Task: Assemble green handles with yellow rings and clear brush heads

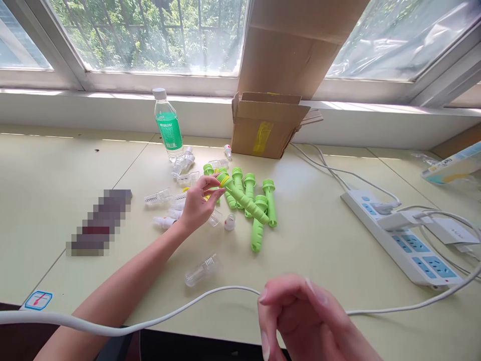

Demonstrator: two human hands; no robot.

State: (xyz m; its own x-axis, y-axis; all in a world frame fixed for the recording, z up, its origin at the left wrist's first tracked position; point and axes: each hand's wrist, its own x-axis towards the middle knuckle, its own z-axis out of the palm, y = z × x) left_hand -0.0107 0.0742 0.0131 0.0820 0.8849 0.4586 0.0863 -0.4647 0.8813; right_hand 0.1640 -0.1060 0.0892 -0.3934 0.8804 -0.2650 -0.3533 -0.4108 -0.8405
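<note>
My left hand [198, 203] pinches a green plastic tube [246, 201] by its threaded end, where a yellow ring sits. The tube slants down to the right above several similar tubes, including one standing off to the right [269, 203]. My right hand [308, 321] is close to the camera at the bottom, fingers loosely curled and apart, with nothing visible in it. Left of and around my left hand lie clear plastic sleeves [158, 196] and white-ended pieces [164, 222]. One clear sleeve [203, 271] lies nearer the front, and a small clear-and-white cap [230, 222] is beside the tubes.
A water bottle [169, 128] and an open cardboard box [263, 125] stand at the back by the window. To the right is a power strip [398, 240] with plugged-in cables. A white cable [210, 292] crosses the front. A blurred dark object [99, 223] lies left.
</note>
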